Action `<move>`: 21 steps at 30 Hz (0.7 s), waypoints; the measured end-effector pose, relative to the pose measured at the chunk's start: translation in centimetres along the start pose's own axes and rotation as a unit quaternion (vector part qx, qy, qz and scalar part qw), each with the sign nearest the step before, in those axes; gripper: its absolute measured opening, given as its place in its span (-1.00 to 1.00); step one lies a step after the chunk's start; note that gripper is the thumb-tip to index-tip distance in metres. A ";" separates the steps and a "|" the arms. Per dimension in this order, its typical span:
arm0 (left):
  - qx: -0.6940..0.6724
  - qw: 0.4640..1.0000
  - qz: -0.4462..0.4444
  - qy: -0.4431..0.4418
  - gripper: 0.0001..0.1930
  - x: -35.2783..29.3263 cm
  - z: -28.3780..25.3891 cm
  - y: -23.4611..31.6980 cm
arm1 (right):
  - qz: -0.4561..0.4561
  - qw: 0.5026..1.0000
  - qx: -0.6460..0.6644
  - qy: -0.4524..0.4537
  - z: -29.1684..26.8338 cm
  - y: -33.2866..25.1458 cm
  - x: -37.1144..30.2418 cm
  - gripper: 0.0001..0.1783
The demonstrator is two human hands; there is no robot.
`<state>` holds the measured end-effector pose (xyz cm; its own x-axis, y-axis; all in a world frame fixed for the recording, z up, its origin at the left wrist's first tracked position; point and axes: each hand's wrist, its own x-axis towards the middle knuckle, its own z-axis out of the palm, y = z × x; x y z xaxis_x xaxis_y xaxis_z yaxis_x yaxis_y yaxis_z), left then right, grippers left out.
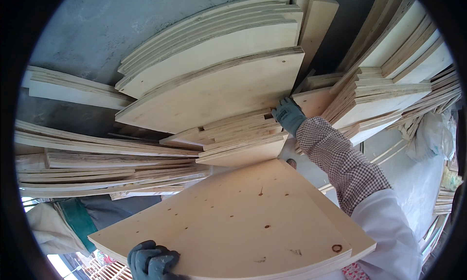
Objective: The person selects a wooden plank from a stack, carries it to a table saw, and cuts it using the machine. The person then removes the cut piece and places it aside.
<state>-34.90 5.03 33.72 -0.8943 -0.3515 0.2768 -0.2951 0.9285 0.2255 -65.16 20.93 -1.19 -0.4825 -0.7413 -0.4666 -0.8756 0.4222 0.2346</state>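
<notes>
Fingers of the dark-grey-gloved left hand (154, 260) grip the near-left edge of pale, knotty plywood panels (219, 207), lower centre, seemingly to steady them | grey-green-gloved right hand (290, 115) rests at right end of stacked tan plywood strips (243, 134); cannot tell whether its fingers grip | white plastic sack (430, 139), far right: contents indistinct
</notes>
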 end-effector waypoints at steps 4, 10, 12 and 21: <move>0.007 1.000 -0.006 -0.007 -0.36 1.5 0.1 0.5 | -0.028 0.996 -0.028 -0.085 -1.5 0.3 0.2 -0.70; 0.009 1.000 -0.002 0.001 -0.42 3.7 0.7 0.5 | -0.033 0.993 -0.007 0.115 0.8 0.5 -2.1 -0.65; 0.011 1.000 -0.011 0.006 -0.43 4.5 1.1 0.3 | -0.043 0.980 0.084 0.175 0.4 0.4 -3.2 -0.59; 0.015 0.999 0.024 0.017 -0.36 6.9 2.8 -2.0 | 0.213 0.918 0.231 0.241 -0.6 3.7 -6.2 -0.35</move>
<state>-41.44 1.08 32.58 -0.8963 -0.3094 0.3176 -0.2620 0.9475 0.1834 -65.40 26.75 3.06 -0.8310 -0.5547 0.0410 -0.5549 0.8217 -0.1297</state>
